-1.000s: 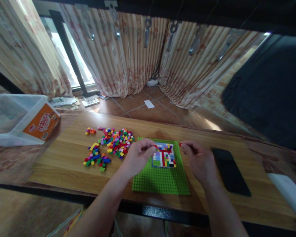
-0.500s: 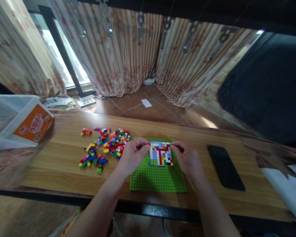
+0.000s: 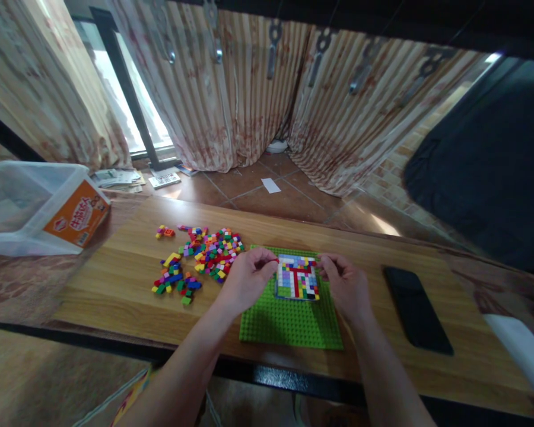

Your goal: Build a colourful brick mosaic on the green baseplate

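A multicoloured block of building bricks [image 3: 296,283], mostly white with a red T-like pattern, stands on a green baseplate [image 3: 289,329]. My left hand [image 3: 251,276] is at the block's far left corner, thumb and forefinger pinched on a small red brick [image 3: 276,260]. On the other side, my right hand [image 3: 346,286] is closed, with its fingertips just beside the block's far right corner. Whether anything sits between those fingertips is too small to tell. Loose coloured bricks [image 3: 213,252] lie in a pile left of the baseplate.
The wooden table [image 3: 115,296] carries a black phone [image 3: 417,309] on the right. At the far left stands a clear plastic bin [image 3: 35,231] with an orange label. Striped curtains [image 3: 240,101] hang behind, and papers [image 3: 118,178] lie on the floor.
The whole view has shifted, so the table and hands appear slightly farther right. My right fingertips have drawn a little away from the block's right edge. The left hand keeps its pinch.
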{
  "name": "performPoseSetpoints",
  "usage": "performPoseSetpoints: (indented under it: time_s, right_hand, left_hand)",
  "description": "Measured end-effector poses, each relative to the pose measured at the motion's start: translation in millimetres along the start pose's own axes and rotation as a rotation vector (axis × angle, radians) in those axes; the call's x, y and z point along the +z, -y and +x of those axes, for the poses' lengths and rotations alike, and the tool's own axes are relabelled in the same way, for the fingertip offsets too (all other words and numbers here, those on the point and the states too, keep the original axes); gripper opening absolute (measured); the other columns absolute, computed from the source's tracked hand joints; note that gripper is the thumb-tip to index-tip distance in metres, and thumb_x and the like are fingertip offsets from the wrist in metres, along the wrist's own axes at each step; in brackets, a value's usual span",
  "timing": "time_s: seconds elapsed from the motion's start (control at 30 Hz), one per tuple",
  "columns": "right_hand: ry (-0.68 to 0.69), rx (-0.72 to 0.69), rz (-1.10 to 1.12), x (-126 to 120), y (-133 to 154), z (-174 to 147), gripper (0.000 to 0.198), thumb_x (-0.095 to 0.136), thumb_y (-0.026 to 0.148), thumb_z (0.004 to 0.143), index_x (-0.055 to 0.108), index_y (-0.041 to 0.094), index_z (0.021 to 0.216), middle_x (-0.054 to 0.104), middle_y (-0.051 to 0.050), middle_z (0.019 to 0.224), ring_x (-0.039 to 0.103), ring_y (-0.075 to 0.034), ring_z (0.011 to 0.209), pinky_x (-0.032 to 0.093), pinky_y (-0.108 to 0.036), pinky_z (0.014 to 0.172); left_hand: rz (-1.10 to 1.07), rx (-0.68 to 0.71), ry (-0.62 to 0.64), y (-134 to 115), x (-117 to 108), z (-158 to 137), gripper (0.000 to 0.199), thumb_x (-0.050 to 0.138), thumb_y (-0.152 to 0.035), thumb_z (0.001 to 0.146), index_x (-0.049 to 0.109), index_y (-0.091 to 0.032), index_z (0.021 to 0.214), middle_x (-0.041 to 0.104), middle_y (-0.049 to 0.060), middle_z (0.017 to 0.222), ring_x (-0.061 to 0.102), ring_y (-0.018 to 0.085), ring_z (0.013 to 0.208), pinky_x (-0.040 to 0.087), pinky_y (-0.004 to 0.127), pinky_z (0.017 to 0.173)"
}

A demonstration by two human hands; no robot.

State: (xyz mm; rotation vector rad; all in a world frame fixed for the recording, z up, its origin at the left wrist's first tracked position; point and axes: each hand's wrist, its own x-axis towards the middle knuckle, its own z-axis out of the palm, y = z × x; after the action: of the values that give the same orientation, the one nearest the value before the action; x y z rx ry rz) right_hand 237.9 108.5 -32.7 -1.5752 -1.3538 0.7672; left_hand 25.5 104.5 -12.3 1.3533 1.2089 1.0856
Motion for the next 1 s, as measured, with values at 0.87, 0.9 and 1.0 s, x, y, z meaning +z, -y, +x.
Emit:
performPoseSetpoints:
  time_s: [0.87,0.9,1.0]
  right_hand:
    - [0.012,0.043,0.107,15,-2,2,0.042,0.066,0.057,0.075,0.075,0.016,0.08,0.073,-0.005,0.077,0.064,-0.02,0.073,0.05,-0.031,0.069]
    - [0.023,0.048,0.113,15,-3,2,0.043,0.066,0.058,0.075,0.075,0.016,0.08,0.074,-0.005,0.077,0.064,-0.02,0.073,0.05,-0.031,0.068]
    - [0.042,0.077,0.134,14,-2,2,0.047,0.063,0.06,0.077,0.075,0.016,0.086,0.073,-0.006,0.076,0.064,-0.02,0.069,0.049,-0.03,0.064]
  left_hand:
    - [0.001,-0.007,0.013,6,4,-1,0.009,0.061,-0.021,0.078,0.067,-0.016,0.074,0.063,0.0,0.065,0.055,0.013,0.063,0.042,0.023,0.06]
    - [-0.002,-0.009,0.011,6,5,-1,0.009,0.061,-0.021,0.078,0.067,-0.016,0.074,0.063,0.0,0.065,0.055,0.013,0.063,0.042,0.023,0.06]
    - [-0.029,-0.027,0.018,8,6,-1,0.008,0.061,-0.021,0.078,0.067,-0.016,0.075,0.063,-0.001,0.065,0.055,0.013,0.062,0.042,0.023,0.059]
